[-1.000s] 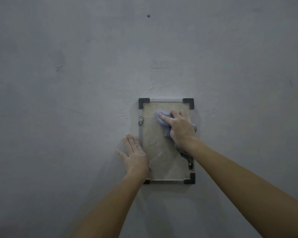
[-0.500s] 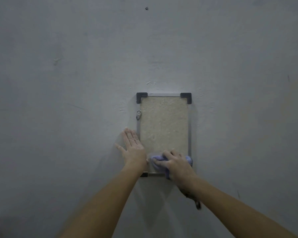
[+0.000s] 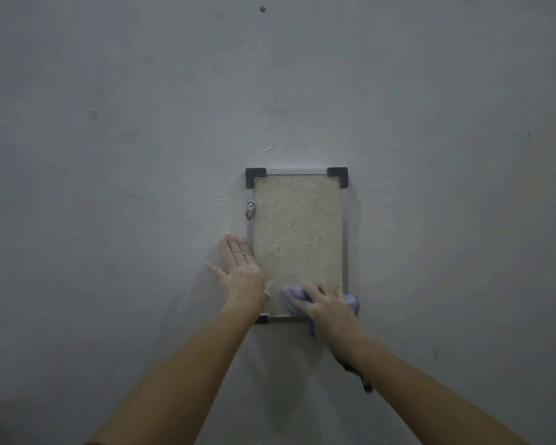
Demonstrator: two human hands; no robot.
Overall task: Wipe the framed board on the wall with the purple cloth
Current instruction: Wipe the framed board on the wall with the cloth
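A small framed board (image 3: 297,232) hangs on the grey wall, with a beige speckled face, a thin metal frame and black corner caps. My right hand (image 3: 329,311) presses the crumpled purple cloth (image 3: 291,298) against the board's bottom right part, covering that corner. My left hand (image 3: 241,271) lies flat with fingers together, on the wall and the frame's lower left edge.
A metal hanger tab (image 3: 250,209) sticks out from the frame's left side. A small screw (image 3: 263,9) sits high in the bare wall (image 3: 109,155). A dark strap (image 3: 363,379) hangs under my right wrist.
My right hand swept the cloth from the board's top down to its bottom right corner, where it has stayed for the last half second. My left hand has stayed in place.
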